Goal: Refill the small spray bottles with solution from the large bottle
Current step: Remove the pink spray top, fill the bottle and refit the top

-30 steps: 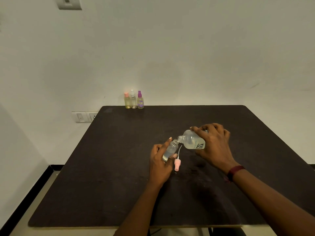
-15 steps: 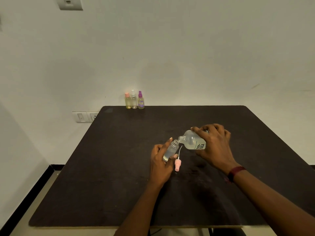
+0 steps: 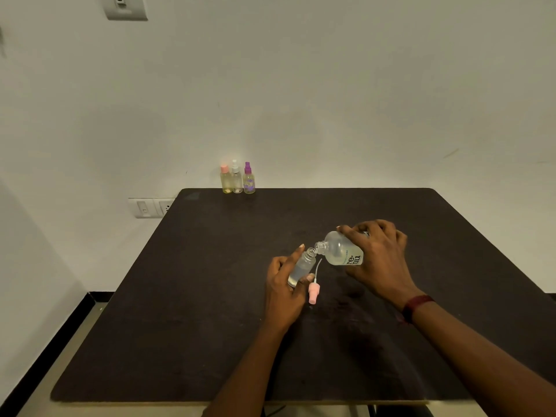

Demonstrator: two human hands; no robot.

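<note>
Clear rounded large bottle [image 3: 338, 249] above slim spray bottle [image 3: 302, 265]

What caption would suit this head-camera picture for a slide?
Right hand tilts the large bottle to the open small spray bottle held in the left hand.

Small spray bottles number 4: 3 capped, namely the pink-capped bottle [image 3: 225, 182], white-capped bottle [image 3: 236, 183] and purple-capped bottle [image 3: 249, 183], plus 1 uncapped bottle [image 3: 302, 267]. Also noted: 1 large bottle [image 3: 340, 249], 1 loose pink spray head [image 3: 313, 293] and 1 table [image 3: 210, 296]. Hands number 2, left hand [image 3: 284, 291] and right hand [image 3: 379, 260], with 1 wristband [image 3: 416, 305]; wall plates number 2, upper plate [image 3: 125, 7] and lower plate [image 3: 150, 207].
</note>
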